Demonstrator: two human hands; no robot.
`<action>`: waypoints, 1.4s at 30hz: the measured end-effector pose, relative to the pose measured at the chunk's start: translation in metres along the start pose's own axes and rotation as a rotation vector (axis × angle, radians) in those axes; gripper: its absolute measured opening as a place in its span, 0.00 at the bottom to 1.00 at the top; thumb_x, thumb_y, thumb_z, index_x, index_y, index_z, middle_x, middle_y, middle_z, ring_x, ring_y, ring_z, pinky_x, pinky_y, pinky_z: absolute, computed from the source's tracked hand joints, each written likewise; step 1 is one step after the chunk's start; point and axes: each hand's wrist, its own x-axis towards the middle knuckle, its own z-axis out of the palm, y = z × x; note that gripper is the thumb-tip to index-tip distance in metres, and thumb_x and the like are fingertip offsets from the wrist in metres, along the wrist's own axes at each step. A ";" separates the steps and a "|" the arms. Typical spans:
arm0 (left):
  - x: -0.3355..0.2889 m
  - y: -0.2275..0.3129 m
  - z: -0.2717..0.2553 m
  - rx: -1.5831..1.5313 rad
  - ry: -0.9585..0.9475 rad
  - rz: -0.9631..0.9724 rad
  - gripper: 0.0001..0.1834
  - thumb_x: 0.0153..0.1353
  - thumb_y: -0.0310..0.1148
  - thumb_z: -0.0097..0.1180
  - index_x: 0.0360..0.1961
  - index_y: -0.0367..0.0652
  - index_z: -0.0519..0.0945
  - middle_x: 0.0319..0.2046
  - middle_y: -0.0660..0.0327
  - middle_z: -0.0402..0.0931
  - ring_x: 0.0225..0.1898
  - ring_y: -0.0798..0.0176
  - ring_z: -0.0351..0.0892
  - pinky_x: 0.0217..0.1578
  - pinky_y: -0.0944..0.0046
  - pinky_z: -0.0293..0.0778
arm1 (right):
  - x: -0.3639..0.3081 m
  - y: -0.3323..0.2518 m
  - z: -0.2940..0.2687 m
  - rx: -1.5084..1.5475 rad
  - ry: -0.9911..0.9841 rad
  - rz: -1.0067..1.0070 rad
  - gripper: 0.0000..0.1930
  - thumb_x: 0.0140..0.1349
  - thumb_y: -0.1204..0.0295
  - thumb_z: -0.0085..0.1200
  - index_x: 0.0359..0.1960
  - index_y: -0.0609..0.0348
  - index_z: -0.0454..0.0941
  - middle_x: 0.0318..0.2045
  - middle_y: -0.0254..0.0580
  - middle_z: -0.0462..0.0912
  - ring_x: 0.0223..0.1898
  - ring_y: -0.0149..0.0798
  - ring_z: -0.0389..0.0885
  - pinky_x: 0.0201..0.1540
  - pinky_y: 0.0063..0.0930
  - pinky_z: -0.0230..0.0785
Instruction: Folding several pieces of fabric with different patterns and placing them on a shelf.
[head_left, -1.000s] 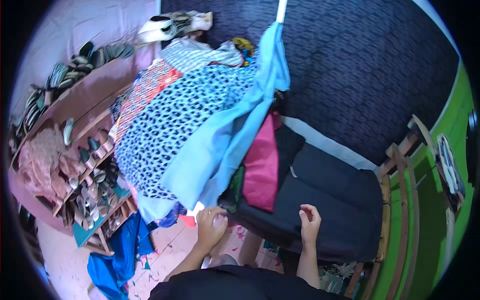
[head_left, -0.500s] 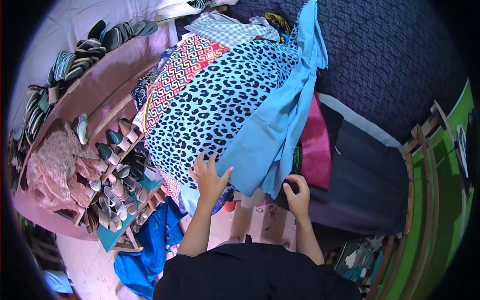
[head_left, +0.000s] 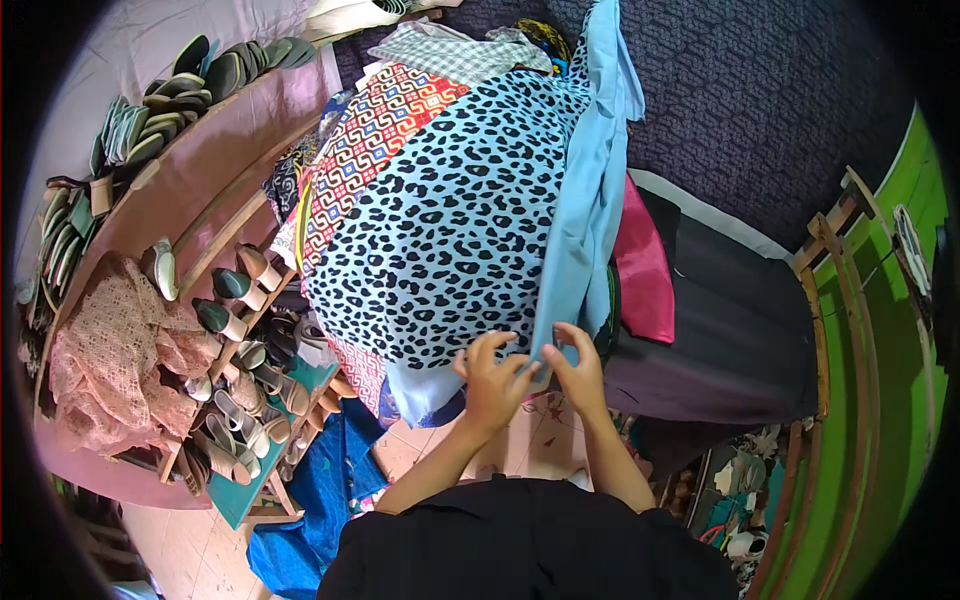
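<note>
A light blue cloth with black leopard spots (head_left: 440, 240) lies spread over a pile of fabrics in front of me. Along its right side runs a plain light blue part (head_left: 585, 190), gathered into a narrow strip that reaches up to the far end. My left hand (head_left: 492, 388) is at the near end of this strip, fingers bent, thumb against the cloth. Close beside it, my right hand (head_left: 580, 378) pinches the strip's lower end from the right. Both hands nearly meet there.
Under the spotted cloth show a red patterned fabric (head_left: 375, 150), a checked cloth (head_left: 460, 55) and a magenta cloth (head_left: 645, 270). Black fabric (head_left: 730, 340) covers the surface at right. Racks of shoes (head_left: 235, 410) and a pink lace cloth (head_left: 120, 350) stand left. Blue fabric (head_left: 325, 500) hangs low.
My left hand has moved right, off the spotted area to the strip, and my right hand has come slightly left. The plain blue part, wide before, is now drawn into a narrower strip.
</note>
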 end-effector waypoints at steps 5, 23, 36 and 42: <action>-0.010 0.007 -0.004 -0.012 -0.137 0.171 0.09 0.46 0.41 0.59 0.28 0.53 0.80 0.47 0.63 0.66 0.54 0.58 0.58 0.51 0.44 0.41 | -0.014 -0.001 -0.002 -0.376 0.111 -0.017 0.08 0.51 0.66 0.54 0.30 0.54 0.74 0.34 0.36 0.75 0.45 0.41 0.68 0.58 0.56 0.39; 0.139 -0.139 -0.107 0.288 0.135 -0.262 0.14 0.53 0.40 0.53 0.36 0.41 0.77 0.30 0.55 0.75 0.35 0.54 0.73 0.42 0.55 0.58 | -0.037 0.022 -0.071 -0.397 0.394 -0.016 0.06 0.53 0.70 0.51 0.28 0.60 0.72 0.35 0.38 0.75 0.43 0.41 0.67 0.51 0.33 0.51; 0.041 0.026 0.002 -0.046 -0.298 0.489 0.14 0.48 0.43 0.57 0.37 0.54 0.79 0.49 0.60 0.65 0.54 0.61 0.60 0.50 0.42 0.43 | 0.039 0.005 -0.044 0.114 0.219 0.106 0.32 0.51 0.51 0.53 0.54 0.57 0.62 0.48 0.47 0.71 0.51 0.44 0.67 0.57 0.35 0.47; 0.113 -0.050 -0.021 0.233 0.128 0.081 0.31 0.50 0.46 0.54 0.55 0.45 0.65 0.57 0.51 0.55 0.59 0.54 0.52 0.53 0.35 0.35 | 0.062 0.014 -0.041 -0.322 0.229 0.240 0.34 0.48 0.49 0.54 0.53 0.55 0.64 0.51 0.46 0.69 0.57 0.47 0.59 0.55 0.65 0.36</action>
